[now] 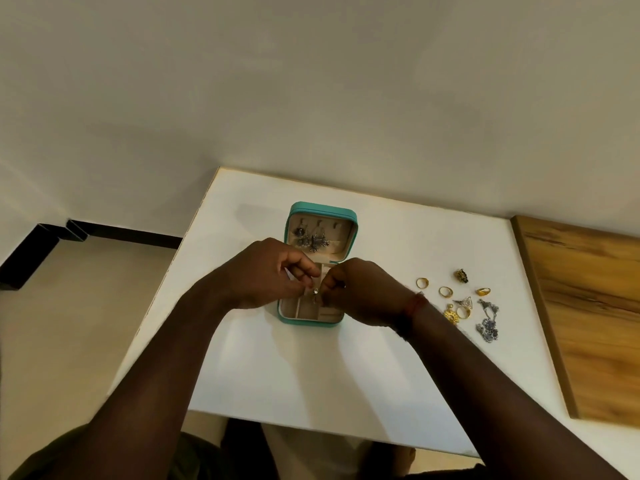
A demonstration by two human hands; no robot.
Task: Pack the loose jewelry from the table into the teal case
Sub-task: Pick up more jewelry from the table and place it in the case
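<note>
White laminate bench (311,375) nearest, carrying everything. Over the lower tray of the open teal leatherette case (320,207), left hand (268,271) and right hand (363,292) meeting fingertip to fingertip, both pinched on one small silver stud earring (315,291), probably to seat it in a beige slot. Off to the right, well apart from the case, loose pieces waiting within easy reach: about four gold rings (445,291), one gold filigree pendant (451,315), one dark ornate ring (461,275), one silver chain with blue stones (488,322). Farther back, on the lid's hooks, seemingly two dark silver drop earrings (308,239), hung to stay untangled
</note>
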